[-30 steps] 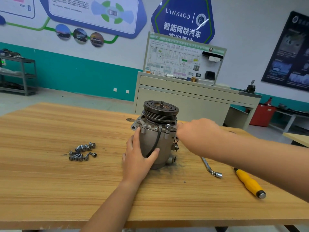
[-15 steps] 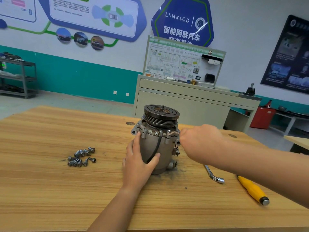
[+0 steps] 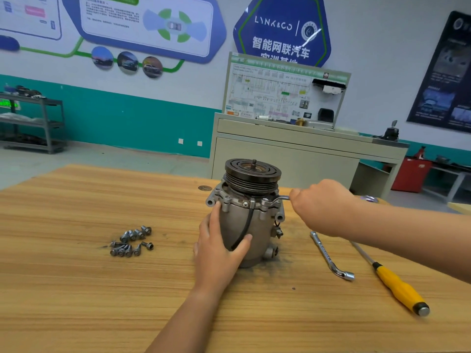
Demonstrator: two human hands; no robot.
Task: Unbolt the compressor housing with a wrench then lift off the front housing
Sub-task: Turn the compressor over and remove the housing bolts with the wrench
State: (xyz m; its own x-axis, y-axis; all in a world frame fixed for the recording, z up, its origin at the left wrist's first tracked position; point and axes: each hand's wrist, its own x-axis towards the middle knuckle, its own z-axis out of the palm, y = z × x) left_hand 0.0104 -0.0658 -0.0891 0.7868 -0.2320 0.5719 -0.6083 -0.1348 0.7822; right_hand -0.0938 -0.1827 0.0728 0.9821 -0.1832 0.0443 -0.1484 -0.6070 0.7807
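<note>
A grey metal compressor (image 3: 257, 225) stands upright on the wooden table (image 3: 76, 289), its dark ribbed pulley (image 3: 252, 175) on top. My left hand (image 3: 219, 247) wraps the lower body from the front left, thumb across a black cable. My right hand (image 3: 319, 208) grips the handle of a small bent wrench (image 3: 276, 200), whose socket end sits on a bolt at the front housing flange (image 3: 237, 203), on the right side. The rest of the wrench handle is hidden in my fist.
Several loose bolts (image 3: 132, 241) lie in a pile left of the compressor. A second L-shaped socket wrench (image 3: 331, 256) and a yellow-handled screwdriver (image 3: 397, 286) lie to its right. A beige training bench (image 3: 293, 154) stands behind the table.
My right hand has drawn back to the right, away from the flange, so the wrench shaft now shows between fist and bolt. My left hand stays on the compressor body.
</note>
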